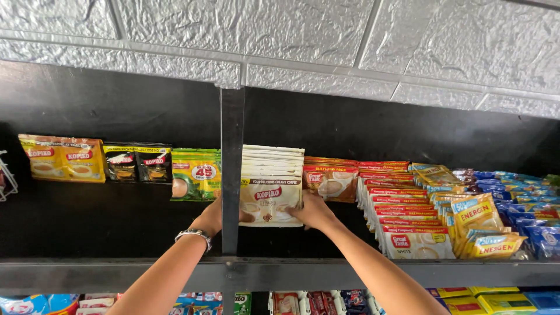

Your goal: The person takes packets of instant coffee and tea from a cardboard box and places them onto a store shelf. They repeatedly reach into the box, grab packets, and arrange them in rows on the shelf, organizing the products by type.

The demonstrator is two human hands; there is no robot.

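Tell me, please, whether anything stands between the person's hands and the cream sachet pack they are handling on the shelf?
Partly. The right hand touches the cream sachet pack directly. The dark vertical post stands in front of the left hand, hiding its fingers where they meet the pack.

Bright, sharp view; shadowed shelf recess

A shop: black shelf (pixel 116 221) lined with rows of coffee sachets (pixel 402 216).

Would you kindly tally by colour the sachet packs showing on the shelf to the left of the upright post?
Orange packs: 2
Black packs: 2
Green pack: 1
Total: 5
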